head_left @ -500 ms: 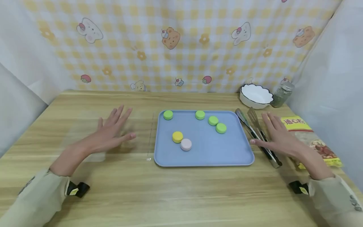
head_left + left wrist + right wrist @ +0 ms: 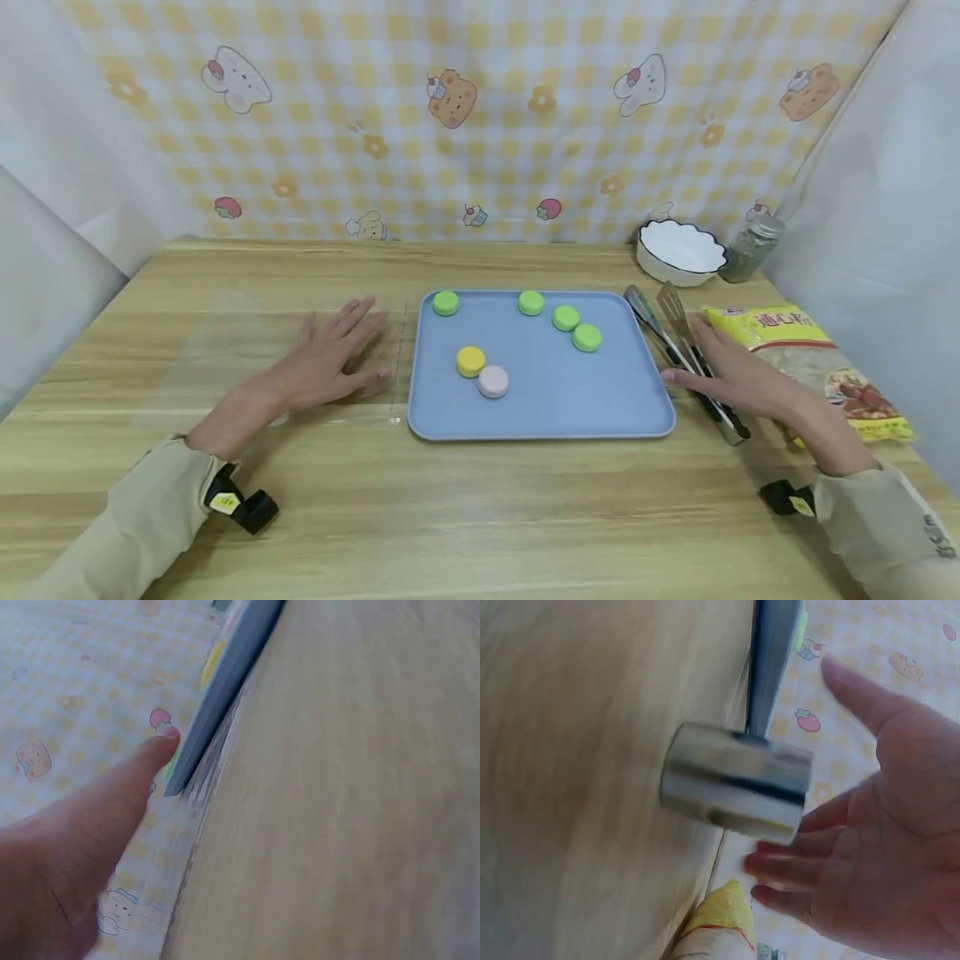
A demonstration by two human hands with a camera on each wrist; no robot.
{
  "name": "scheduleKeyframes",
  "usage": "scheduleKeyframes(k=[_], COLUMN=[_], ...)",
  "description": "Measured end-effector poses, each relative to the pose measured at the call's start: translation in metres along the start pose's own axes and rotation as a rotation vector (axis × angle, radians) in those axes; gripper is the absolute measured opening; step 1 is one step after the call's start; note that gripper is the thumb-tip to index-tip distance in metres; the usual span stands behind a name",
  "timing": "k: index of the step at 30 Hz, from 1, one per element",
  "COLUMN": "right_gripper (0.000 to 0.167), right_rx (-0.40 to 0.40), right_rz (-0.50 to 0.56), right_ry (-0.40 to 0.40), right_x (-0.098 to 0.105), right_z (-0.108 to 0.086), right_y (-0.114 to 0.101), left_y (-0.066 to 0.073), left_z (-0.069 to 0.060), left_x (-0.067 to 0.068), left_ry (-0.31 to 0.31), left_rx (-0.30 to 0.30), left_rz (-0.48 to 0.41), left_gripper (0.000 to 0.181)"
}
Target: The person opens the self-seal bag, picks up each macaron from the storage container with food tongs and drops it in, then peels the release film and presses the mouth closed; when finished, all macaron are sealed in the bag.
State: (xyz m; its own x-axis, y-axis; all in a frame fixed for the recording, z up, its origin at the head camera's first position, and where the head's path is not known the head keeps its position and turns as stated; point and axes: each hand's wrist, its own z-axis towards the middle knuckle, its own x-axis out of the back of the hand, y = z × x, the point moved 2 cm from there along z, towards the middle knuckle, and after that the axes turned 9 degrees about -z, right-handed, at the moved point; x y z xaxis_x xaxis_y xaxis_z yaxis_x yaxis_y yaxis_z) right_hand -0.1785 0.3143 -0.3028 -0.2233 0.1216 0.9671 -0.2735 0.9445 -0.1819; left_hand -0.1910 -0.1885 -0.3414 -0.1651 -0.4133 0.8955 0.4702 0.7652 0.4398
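Note:
On the table lies a blue tray (image 2: 540,417) bearing several round macaron-like pieces: green ones such as a green piece (image 2: 587,337), a yellow piece (image 2: 471,362) and a pale piece (image 2: 492,382). My left hand (image 2: 326,358) is spread to the left of the tray, holding nothing. To the right, my right hand (image 2: 742,375), fingers extended, hovers by steel tongs (image 2: 729,427) and a slotted turner (image 2: 672,308), which it partly hides. The right wrist view shows its palm facing the tongs' steel end (image 2: 735,780), with a gap between them.
A yellow food packet (image 2: 817,358) lies beyond my right hand. Behind it stand a white scalloped bowl (image 2: 678,254) and a glass jar (image 2: 752,248). A clear, flat sheet seems to lie left of the tray. A checked curtain (image 2: 495,125) hangs behind the table.
My left hand has moved right, closer to the tray. My right hand has sunk slightly, its fingers appearing lower beside the tongs. The tray and its pieces stay put.

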Motion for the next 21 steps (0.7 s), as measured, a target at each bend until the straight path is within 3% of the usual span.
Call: scheduleKeyframes(k=[4,12,16,21], right_gripper=[0.091,0.07,0.071,0.071], right_rx=[-0.004,0.026,-0.006,-0.019], right_rz=[-0.042,-0.146,-0.151,-0.162], right_ry=[-0.005,0.07,0.034,0.018], right_x=[-0.0002,0.0012,0.0003,-0.0017], right_z=[0.0031,0.007,0.0074,0.0064], right_y=[0.0001,0.0036,0.0036,0.006], left_y=[-0.0004,-0.0018,-0.0024,-0.0029], left_z=[0.0038,0.0059,0.0046,0.0042], left_x=[0.002,-0.0013,-0.0024,-0.0035], left_ry=[0.095,0.133,0.183,0.188], left_rx=[-0.082,-0.063,-0.05,-0.039], left_rz=[0.014,0.007,0.031,0.037], left_gripper=[0.075,0.055,0.052,0.045])
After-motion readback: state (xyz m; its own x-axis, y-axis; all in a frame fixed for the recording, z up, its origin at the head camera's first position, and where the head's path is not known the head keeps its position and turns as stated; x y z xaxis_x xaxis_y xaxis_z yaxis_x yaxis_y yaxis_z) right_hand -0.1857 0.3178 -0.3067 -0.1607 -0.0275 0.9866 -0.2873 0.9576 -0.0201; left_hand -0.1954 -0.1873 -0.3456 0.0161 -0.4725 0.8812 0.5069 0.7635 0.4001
